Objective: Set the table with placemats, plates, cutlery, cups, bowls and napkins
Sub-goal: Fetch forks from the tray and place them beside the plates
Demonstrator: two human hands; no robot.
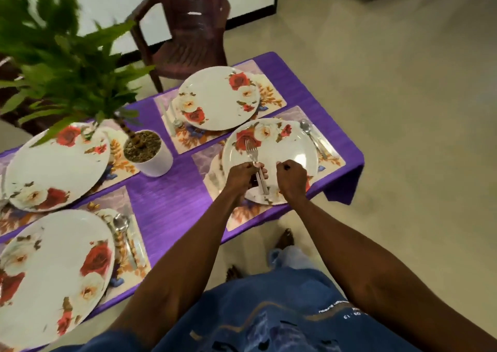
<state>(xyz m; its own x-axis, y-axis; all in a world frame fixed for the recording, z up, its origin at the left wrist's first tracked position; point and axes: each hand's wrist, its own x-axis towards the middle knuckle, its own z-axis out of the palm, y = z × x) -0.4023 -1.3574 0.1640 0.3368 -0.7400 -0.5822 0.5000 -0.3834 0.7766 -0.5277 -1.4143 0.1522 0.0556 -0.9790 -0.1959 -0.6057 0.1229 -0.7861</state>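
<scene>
Several white plates with red roses lie on floral placemats on a purple-clothed table (172, 203). Over the near-right plate (285, 141) my left hand (243, 175) grips a bunch of forks (252, 155), tines pointing away from me. My right hand (291, 179) hovers beside it with fingers curled, holding nothing that I can see. A spoon and knife (313, 137) lie on the placemat to the right of this plate. The far plate (219, 97) has cutlery (172, 117) at its left. Another spoon and knife (126, 233) lie by the near-left plate (53, 273).
A potted plant in a white cup (149, 152) stands mid-table, its green leaves hanging over the far-left plate (53, 166). A dark brown plastic chair (185, 26) stands beyond the table. Beige floor stretches to the right, and my feet are by the table's near edge.
</scene>
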